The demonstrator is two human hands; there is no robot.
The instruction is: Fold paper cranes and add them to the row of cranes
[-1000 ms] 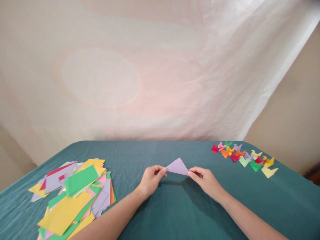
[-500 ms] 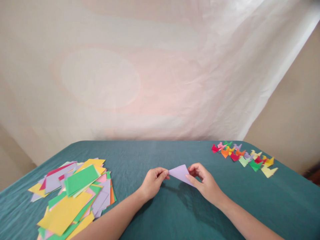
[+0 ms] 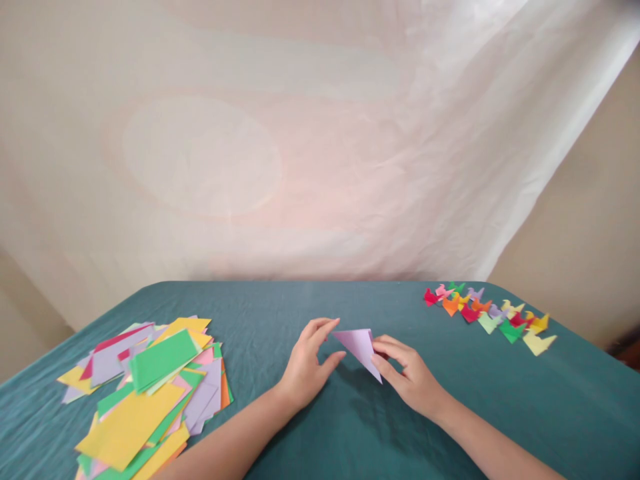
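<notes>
Your right hand [image 3: 407, 377] pinched the lilac paper triangle [image 3: 362, 345] along its right edge, thumb and fingers closed on it. The triangle hung just above the teal tablecloth [image 3: 300, 307], in front of you at mid-table, its long point aimed down toward you. Your left hand [image 3: 307, 363] was released: thumb and forefinger spread wide, the forefinger tip by the triangle's left corner. Whether it touched the paper could not be told.

The fold probably wanted both hands. Judging by the slack left hand, you would have done best to bring that forefinger and thumb onto the free corner first. Then lay the paper flat on the cloth, match the edges exactly, and run a nail along the crease. Thin paper held at one edge tends to twist.

Counts:
- One triangle in hand.
- Two hands, both yours.
- One spread heap of loose coloured sheets [image 3: 145, 393] at your left, in yellow, green, lilac, pink, red and orange. They overlapped too much to number.
- About fifteen small folded paper pieces [image 3: 487, 313] in a band at the far right, some overlapping, so that figure was approximate.
- One white backdrop sheet [image 3: 310, 147] behind the table.
</notes>
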